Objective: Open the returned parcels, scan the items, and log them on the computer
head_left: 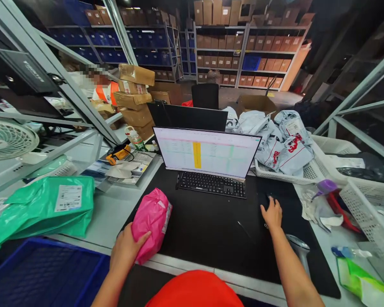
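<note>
Over the black desk mat [217, 243], pink poly mailer [152, 226] found clasped in left hand [126, 251]. Right hand [271, 214] found cupped over computer mouse [265, 200], grip unclear.

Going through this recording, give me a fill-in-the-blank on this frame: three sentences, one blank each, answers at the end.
The left hand holds a ____ poly mailer.
A handheld barcode scanner lies closer to the ____ hand.
The keyboard sits on a ____ desk mat.

Missing words: pink, right, black.
</note>
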`<state>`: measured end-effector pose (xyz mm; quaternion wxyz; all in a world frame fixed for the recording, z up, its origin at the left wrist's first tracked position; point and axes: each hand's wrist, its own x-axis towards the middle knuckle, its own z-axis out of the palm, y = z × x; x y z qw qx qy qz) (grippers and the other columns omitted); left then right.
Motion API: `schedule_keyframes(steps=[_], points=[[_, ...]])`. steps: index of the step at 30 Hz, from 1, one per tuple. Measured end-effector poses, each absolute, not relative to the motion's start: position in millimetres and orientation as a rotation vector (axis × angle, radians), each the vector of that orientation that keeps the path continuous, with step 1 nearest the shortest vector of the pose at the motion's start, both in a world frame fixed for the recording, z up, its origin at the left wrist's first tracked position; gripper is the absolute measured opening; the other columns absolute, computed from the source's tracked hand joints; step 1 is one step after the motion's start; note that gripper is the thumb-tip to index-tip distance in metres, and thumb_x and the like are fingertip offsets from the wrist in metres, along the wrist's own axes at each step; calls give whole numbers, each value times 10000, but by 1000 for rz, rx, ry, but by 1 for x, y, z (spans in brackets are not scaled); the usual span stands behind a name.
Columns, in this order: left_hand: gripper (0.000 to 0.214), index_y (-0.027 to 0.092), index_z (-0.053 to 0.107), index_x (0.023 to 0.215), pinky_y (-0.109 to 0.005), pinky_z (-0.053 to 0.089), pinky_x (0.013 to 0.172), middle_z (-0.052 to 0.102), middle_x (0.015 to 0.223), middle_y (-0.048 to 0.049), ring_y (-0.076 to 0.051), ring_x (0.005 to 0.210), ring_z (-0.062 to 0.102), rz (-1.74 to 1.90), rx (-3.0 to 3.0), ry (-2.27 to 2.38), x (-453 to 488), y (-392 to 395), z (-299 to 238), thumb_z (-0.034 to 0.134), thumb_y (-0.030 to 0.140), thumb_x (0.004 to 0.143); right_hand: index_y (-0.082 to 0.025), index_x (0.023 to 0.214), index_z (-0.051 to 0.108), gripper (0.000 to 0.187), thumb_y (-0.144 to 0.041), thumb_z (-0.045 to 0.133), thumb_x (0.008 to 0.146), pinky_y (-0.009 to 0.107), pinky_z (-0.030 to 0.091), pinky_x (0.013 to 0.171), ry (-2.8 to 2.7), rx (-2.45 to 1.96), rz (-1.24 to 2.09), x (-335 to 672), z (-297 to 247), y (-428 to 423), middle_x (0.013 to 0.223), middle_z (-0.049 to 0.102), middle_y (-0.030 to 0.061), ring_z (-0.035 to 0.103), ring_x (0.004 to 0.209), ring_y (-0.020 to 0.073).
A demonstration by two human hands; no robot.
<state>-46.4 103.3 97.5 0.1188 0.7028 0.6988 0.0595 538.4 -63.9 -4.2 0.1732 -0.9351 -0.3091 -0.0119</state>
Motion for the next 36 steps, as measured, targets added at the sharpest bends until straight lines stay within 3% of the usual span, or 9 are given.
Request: schedule_keyframes(steps=[4,12,19,26,36], points=[[780,76,487,1429,-491,455,1043,585,1324,-258,-401,1226,581,162,2235,2188,-31,86,100,389,633,893,-177,1486,483,653,-488,509,913,546,417,1030,-790,-2692,-205,578,-26,-50,1490,421,239,466,1314,402],[920,17,346,1523,-527,399,1103,391,1511,-334,-440,1380,459,-117,2155,2336,-7,69,91,520,602,834,-182,1392,603,504,-393,448,962,455,472,916,-1074,-2613,-317,607,-58,-58,1430,534,168,579,1124,324],[909,65,349,1530,-546,396,1094,417,1493,-314,-431,1388,458,-159,1938,2444,-11,68,102,526,624,836,-177,1363,627,492,-384,485,940,429,467,847,-1148,-2544,-409,606,-63,-60,1407,569,162,604,1073,325],[952,48,382,1500,-480,440,1038,597,1258,-248,-404,1162,605,-102,1920,2387,-13,69,111,613,609,766,-197,1345,644,480,-413,468,954,452,453,835,-1141,-2556,-395,607,-65,-58,1435,554,153,599,1076,342],[997,47,448,1468,-485,423,1105,583,1312,-248,-408,1255,556,299,1667,2337,-13,68,109,690,599,674,-192,1312,666,459,-375,537,912,459,475,818,-1129,-2545,-392,612,-69,-56,1387,563,191,605,1054,342]])
